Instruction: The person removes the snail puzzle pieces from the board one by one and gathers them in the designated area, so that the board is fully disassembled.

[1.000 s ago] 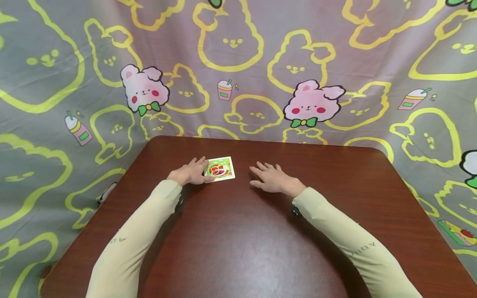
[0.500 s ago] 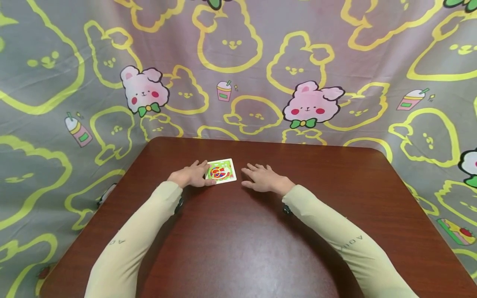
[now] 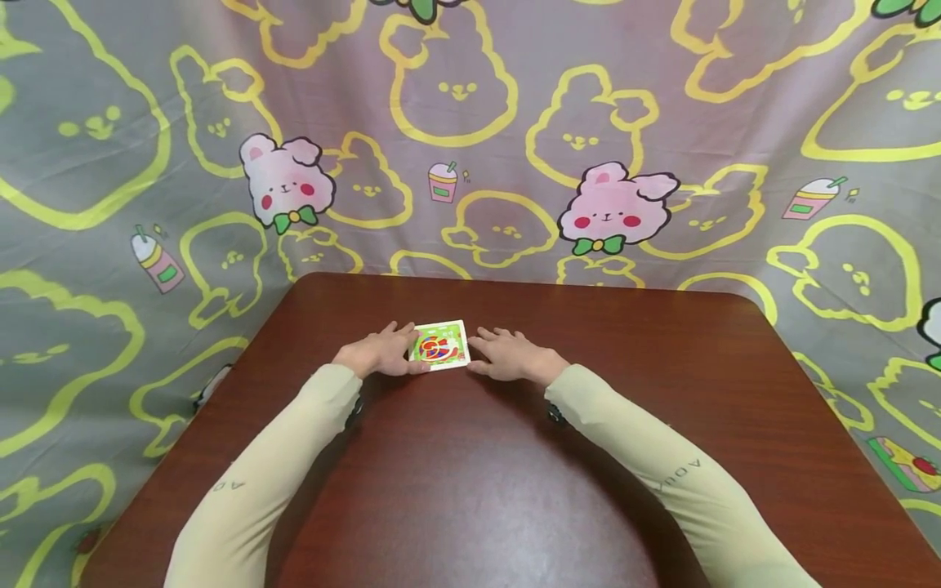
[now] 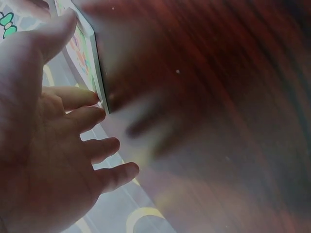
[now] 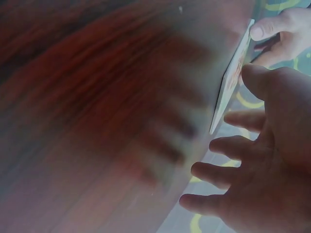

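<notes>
A flat square picture board (image 3: 441, 346) lies on the dark wooden table between the hands. It has a white border and a snail-like red and blue spiral on green. My left hand (image 3: 388, 351) is at its left side, thumb and index finger over that edge, fingers fairly straight. From the other side my right hand (image 3: 507, 356) comes up to the right edge, fingers spread and thumb by the near corner. In the left wrist view the board's pale edge (image 4: 98, 73) runs beside the left thumb (image 4: 60, 34). The right wrist view shows the board (image 5: 229, 90) close to the right thumb.
The brown tabletop (image 3: 470, 474) has rounded far corners. Behind and at the sides hangs a grey-pink curtain (image 3: 485, 155) with bunny and drink-cup prints, close to the table's far edge.
My right hand has moved left, closing the gap to the board's right edge. The left hand and board have shifted slightly nearer and to the right.
</notes>
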The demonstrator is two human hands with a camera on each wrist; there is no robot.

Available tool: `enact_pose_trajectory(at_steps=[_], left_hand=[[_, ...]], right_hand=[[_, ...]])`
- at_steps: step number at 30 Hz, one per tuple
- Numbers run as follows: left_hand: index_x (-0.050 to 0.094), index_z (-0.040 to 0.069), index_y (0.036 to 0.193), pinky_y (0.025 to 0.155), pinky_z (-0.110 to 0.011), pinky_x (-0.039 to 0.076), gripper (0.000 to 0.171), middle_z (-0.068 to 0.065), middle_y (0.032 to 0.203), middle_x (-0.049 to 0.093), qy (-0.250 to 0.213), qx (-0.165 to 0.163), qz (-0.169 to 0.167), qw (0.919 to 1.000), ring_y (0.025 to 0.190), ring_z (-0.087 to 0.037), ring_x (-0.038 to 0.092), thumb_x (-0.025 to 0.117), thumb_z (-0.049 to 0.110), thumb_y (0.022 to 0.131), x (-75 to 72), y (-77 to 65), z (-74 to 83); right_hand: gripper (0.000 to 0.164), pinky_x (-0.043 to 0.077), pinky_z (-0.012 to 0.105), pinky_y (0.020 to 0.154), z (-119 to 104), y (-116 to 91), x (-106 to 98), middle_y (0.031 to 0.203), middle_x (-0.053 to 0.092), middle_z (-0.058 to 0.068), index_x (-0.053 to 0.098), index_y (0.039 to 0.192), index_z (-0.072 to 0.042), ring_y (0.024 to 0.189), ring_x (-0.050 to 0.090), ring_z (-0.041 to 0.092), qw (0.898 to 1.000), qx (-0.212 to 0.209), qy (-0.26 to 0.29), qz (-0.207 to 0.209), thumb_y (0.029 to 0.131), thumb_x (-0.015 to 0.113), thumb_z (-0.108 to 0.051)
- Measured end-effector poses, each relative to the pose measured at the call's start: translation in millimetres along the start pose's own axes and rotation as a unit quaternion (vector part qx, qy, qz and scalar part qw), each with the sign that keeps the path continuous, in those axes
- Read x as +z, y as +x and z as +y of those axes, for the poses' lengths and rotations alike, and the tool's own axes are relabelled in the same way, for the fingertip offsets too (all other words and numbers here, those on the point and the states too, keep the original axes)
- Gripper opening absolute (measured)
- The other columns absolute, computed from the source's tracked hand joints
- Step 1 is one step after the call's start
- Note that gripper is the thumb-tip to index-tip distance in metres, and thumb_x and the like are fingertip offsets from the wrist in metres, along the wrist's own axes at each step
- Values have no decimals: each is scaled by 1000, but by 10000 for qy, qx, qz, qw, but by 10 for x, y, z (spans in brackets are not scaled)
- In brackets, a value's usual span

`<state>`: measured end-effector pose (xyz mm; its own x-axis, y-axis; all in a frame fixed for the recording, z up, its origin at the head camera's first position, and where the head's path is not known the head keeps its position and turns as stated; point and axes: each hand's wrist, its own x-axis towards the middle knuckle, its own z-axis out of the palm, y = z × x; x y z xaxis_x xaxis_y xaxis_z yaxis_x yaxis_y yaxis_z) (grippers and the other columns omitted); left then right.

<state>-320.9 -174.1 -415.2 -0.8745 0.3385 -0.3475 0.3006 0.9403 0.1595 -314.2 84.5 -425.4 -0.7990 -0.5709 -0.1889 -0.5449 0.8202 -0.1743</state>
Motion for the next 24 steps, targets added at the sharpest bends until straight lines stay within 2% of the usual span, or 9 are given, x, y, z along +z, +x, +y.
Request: enact_pose_trajectory(at_steps=[9, 17, 24], left_hand=[[28, 11, 156, 123, -55, 19, 88, -10, 165, 16, 20, 296, 28, 9996, 152, -40, 8, 58, 61, 90, 17, -58, 80], [28, 15, 156, 122, -55, 22, 91, -6, 166, 17, 46, 346, -36, 9994, 154, -35, 8, 59, 65, 87, 31, -67, 162], [28, 16, 156, 122, -56, 22, 90, -4, 166, 16, -9, 334, -76, 9994, 154, -33, 7, 60, 64, 87, 29, -80, 181]], right_hand=[[64, 25, 63, 117, -47, 40, 11, 163, 23, 11, 30, 155, -20, 148, 24, 42, 9998, 31, -87, -198, 101, 45, -50], [64, 22, 63, 118, -68, 47, 7, 165, 20, 6, 29, 156, -21, 150, 21, 40, 9989, 189, -185, -385, 101, 46, -49], [66, 23, 64, 118, -61, 27, -6, 165, 18, 7, 29, 156, -18, 150, 20, 40, 9987, 128, -191, -452, 100, 47, -49]])
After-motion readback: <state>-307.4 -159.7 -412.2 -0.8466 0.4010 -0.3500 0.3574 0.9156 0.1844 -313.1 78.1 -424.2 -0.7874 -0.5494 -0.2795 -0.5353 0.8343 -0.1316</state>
